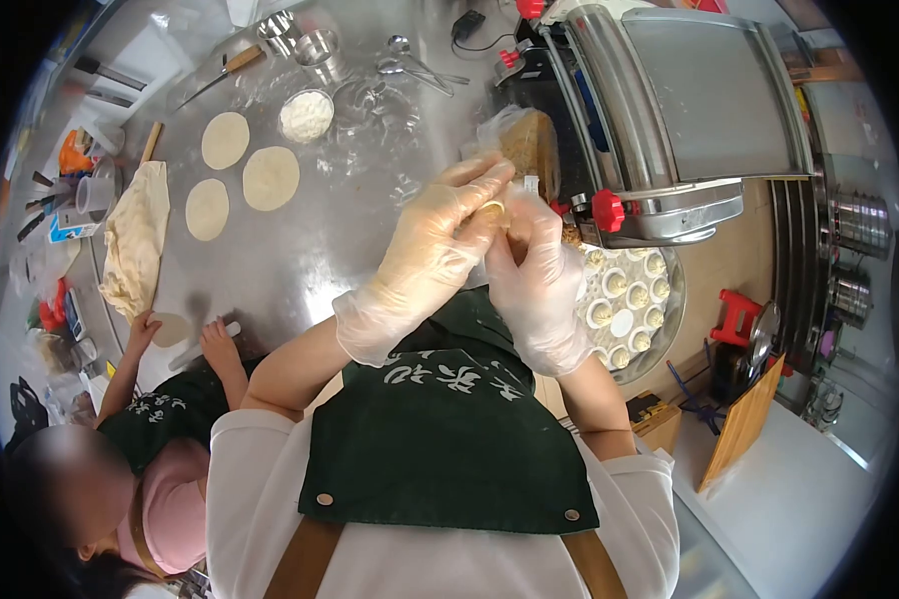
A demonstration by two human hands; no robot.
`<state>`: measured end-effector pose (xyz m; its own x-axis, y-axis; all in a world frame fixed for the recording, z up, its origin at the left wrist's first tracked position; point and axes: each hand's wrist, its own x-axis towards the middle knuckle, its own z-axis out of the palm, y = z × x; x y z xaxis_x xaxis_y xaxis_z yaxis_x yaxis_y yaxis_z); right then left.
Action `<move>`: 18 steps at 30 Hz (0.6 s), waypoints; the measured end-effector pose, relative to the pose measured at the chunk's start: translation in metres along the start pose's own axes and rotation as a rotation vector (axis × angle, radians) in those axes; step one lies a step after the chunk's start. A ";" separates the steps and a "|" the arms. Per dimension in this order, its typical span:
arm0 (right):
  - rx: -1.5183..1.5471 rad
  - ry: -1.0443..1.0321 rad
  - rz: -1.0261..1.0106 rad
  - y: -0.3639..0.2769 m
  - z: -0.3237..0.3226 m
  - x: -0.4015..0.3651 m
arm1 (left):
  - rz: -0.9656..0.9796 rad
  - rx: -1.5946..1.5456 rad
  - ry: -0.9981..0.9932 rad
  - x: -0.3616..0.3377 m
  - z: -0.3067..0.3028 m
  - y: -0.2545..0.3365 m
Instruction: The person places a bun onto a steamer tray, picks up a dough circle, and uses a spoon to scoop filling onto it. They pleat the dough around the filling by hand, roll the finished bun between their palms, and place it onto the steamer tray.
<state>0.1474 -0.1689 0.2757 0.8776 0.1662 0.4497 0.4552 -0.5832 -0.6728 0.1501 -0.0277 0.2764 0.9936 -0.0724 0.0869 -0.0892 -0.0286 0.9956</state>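
My left hand (430,235), in a clear plastic glove, is raised over the metal table with its fingers curled round a small pale piece of dough (492,210). Against its fingertips, on the right, my right hand (539,270) is also gloved, its fingers bent and pressed together; what they pinch is too small to make out. Just beyond both hands lies a clear plastic bag (529,140) with brownish contents. A round tray (677,329) of small cream-topped pieces in white cups sits to the right, below the roller machine.
A roller machine (709,95) with red knobs stands at the right. Flat dough rounds (272,179), a flour bowl (307,117), spoons (415,72) and a knife (220,76) lie on the table (280,250). At the left, a co-worker (175,409) handles dough beside a long dough sheet (138,240).
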 end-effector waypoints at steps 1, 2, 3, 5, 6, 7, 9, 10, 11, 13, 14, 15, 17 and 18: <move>-0.003 -0.017 0.036 -0.004 -0.002 0.001 | 0.060 0.083 -0.008 0.001 0.000 0.000; -0.006 -0.033 0.072 -0.007 -0.002 0.003 | 0.121 0.166 -0.017 0.002 -0.001 0.000; 0.102 0.016 0.100 -0.004 0.001 0.000 | 0.181 0.250 -0.026 0.003 -0.002 0.000; 0.356 0.064 0.254 -0.001 0.004 -0.003 | -0.004 -0.314 -0.060 0.004 -0.005 0.001; 0.502 0.082 0.382 -0.003 0.002 -0.001 | -0.097 -0.595 -0.079 0.005 -0.006 0.002; 0.683 0.047 0.612 -0.020 -0.010 0.009 | -0.038 -0.681 0.031 0.005 0.008 -0.005; 0.915 -0.002 0.781 -0.019 -0.014 0.004 | -0.113 -0.882 0.062 0.002 0.021 -0.026; 0.740 0.022 0.634 -0.011 -0.012 0.000 | -0.149 -0.981 0.079 0.002 0.024 -0.034; 0.567 0.040 0.485 -0.005 -0.010 -0.002 | -0.127 -0.957 0.064 0.001 0.026 -0.039; 0.427 0.063 0.315 0.003 -0.009 -0.004 | -0.164 -0.813 0.073 -0.003 0.024 -0.028; 0.457 0.074 0.293 0.006 -0.008 -0.004 | -0.181 -0.738 0.071 -0.004 0.024 -0.024; 0.485 0.087 0.271 0.008 -0.009 -0.004 | -0.183 -0.734 0.064 -0.004 0.024 -0.024; 0.319 0.059 0.129 0.009 -0.017 -0.003 | -0.185 -0.726 0.052 -0.002 0.024 -0.024; 0.238 0.043 0.060 0.011 -0.021 -0.003 | -0.232 -0.746 0.024 -0.001 0.023 -0.023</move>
<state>0.1461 -0.1925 0.2796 0.8991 0.1002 0.4260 0.4297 -0.3867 -0.8160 0.1495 -0.0502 0.2526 0.9832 -0.1242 -0.1341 0.1826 0.6380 0.7480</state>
